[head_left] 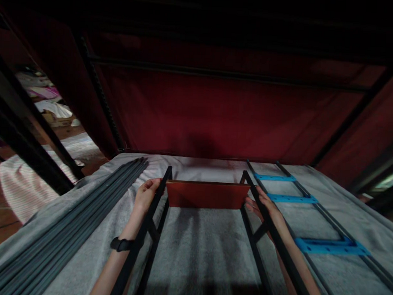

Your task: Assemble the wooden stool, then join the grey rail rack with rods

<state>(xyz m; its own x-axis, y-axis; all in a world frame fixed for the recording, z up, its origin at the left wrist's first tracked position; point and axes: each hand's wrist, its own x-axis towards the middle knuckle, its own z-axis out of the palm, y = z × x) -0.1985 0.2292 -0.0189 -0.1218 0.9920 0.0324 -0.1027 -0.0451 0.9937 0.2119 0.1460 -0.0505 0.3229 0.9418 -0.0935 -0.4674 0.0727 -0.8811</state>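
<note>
A black metal side frame (pixel 151 225) and its match on the right (pixel 281 241) run away from me, each with two rails and a short cross-strut. Between their far ends stands a reddish-brown board (pixel 207 195), on its long edge. My left hand (pixel 148 192), with a black band at the wrist, closes its fingers on the left frame by the board's end. My right hand (pixel 268 206) reaches round the outside of the right frame. Its fingers wrap the rail beside the board's right end, partly hidden by the rail.
A bundle of grey rods (pixel 84 221) lies along the left on a grey cloth (pixel 202 251). To the right, thin dark rods carry several blue crosspieces (pixel 331 246). Dark red fabric (pixel 223 114) on black poles hangs behind. Cloths lie beyond at the left.
</note>
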